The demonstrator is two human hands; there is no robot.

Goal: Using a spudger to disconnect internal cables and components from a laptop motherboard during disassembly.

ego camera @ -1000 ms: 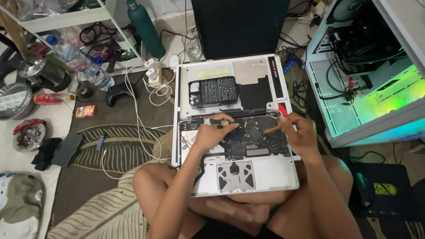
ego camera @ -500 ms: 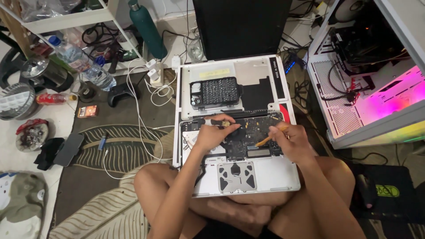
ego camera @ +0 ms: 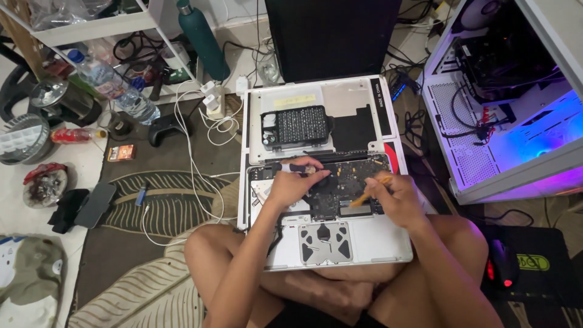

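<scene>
- The laptop lies open-bottomed across the person's lap, its board bare.
- The left hand grips a black screwdriver near the board's top edge.
- The right hand pinches an orange pry tool, tip on the board.
- Risk: the lap is an unsteady rest; a shift of the legs could make either tip skid and scratch parts or tear a connector.
- Risk: a loosened screw could roll off onto the patterned rug and be lost.
- The bit case sits on the removed cover, beyond the laptop.
- Hidden: both tips, and any screw beneath, are covered by fingers; board detail is too small to read.
</scene>
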